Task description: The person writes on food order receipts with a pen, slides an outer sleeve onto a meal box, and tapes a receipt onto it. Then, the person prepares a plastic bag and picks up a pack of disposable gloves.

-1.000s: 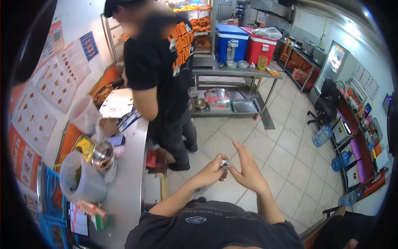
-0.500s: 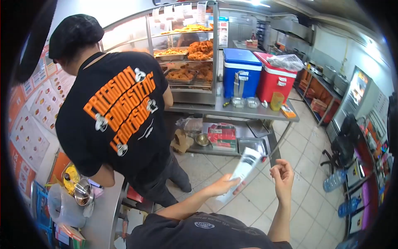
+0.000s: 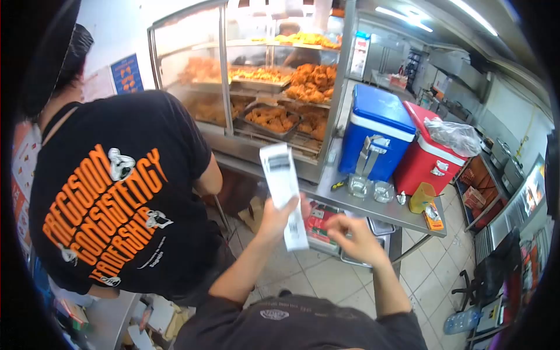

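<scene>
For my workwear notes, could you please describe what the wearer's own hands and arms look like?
Both the left hand and right hand are ungloved; forearms are bare below dark short sleeves of a pale-printed shirt.

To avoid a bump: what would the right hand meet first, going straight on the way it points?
Probably the white paper strip in the left hand; the right hand points roughly that way, though depth is unclear.

White paper strip (image 3: pixel 282 178), dark print, tilted
</scene>
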{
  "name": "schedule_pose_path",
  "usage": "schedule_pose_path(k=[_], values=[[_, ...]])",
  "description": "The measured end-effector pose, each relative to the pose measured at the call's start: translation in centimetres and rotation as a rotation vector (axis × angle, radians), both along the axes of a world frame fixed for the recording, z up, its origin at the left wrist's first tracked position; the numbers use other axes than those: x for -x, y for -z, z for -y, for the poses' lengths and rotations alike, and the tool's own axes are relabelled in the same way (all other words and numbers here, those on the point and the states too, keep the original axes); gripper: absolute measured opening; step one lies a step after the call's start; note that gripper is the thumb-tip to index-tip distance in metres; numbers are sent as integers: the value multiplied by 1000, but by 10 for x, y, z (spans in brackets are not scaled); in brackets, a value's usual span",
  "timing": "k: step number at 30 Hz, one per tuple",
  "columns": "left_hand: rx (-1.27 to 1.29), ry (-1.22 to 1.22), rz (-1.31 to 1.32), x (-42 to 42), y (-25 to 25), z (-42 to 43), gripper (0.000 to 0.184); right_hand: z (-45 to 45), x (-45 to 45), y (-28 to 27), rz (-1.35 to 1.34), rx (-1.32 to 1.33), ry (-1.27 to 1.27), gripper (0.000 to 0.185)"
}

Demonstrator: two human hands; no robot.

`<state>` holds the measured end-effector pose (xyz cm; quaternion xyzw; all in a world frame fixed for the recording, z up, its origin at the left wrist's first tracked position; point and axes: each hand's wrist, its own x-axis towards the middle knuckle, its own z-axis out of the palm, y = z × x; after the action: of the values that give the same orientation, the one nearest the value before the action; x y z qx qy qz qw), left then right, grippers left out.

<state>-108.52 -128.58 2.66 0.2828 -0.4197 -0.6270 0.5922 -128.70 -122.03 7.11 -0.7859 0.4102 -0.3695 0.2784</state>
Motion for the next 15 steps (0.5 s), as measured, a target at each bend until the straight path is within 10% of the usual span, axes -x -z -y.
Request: schedule_pose_path(k=[15], values=[[134, -128, -53, 53, -73, 220, 21, 325, -10, -117, 160, 218, -98, 19]])
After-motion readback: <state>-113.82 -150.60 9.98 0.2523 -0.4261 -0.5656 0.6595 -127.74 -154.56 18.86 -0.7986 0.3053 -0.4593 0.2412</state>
